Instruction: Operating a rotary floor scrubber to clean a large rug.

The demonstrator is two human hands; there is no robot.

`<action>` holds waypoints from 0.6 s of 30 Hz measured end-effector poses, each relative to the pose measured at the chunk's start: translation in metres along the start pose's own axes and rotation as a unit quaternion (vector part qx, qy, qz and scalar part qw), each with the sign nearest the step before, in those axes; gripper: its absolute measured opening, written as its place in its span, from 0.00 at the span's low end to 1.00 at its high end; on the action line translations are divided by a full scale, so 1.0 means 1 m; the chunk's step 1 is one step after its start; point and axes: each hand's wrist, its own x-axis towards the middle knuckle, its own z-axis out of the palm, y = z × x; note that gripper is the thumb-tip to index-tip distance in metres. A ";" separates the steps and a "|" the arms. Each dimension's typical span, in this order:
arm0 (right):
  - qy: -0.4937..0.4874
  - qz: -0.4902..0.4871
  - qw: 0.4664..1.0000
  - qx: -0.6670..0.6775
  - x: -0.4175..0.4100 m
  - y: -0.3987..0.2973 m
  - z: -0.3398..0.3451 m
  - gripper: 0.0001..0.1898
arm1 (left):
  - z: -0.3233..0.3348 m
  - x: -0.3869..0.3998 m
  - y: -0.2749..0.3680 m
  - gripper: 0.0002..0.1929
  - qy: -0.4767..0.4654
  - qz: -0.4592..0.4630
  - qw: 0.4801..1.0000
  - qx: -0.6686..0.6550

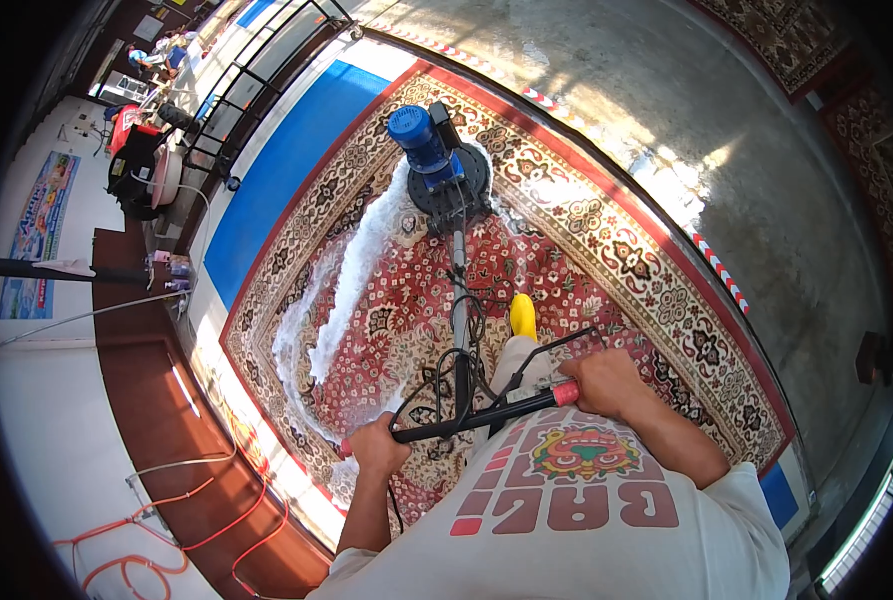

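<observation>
My left hand (pixel 379 448) is closed on the left end of the black handlebar (pixel 469 424) of a floor scrubbing machine. At the bar's red right grip, my right hand (pixel 604 381) is wrapped around the end, beside a lever. A grey pole runs from the bar to the machine's blue motor (pixel 418 135), mounted on a round black scrubbing head (pixel 446 187). Black cable hangs in loops about the pole. The head rests on a red and cream patterned carpet (pixel 604 225), with streaks of white foam (pixel 356 270) to its left. The brush underneath is hidden.
Blue matting (pixel 289 180) borders the carpet on the left. Beyond it are a black metal rack (pixel 244 82), a hose reel (pixel 167 176) and orange hoses (pixel 244 517). Red-and-white tape (pixel 716 270) marks the right edge. My yellow boot (pixel 523 316) is on the carpet. People are far off, upper left.
</observation>
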 end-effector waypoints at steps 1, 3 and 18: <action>-0.012 0.013 1.000 -0.006 0.012 0.001 -0.012 0.14 | -0.007 0.017 0.002 0.14 0.003 0.003 1.000 0.000; -0.004 0.020 1.000 -0.003 0.038 0.008 -0.025 0.15 | -0.015 0.050 0.002 0.14 0.014 0.014 1.000 0.013; 0.058 0.046 0.997 0.003 0.133 0.042 -0.080 0.21 | -0.084 0.188 0.037 0.31 -0.001 0.043 0.999 0.003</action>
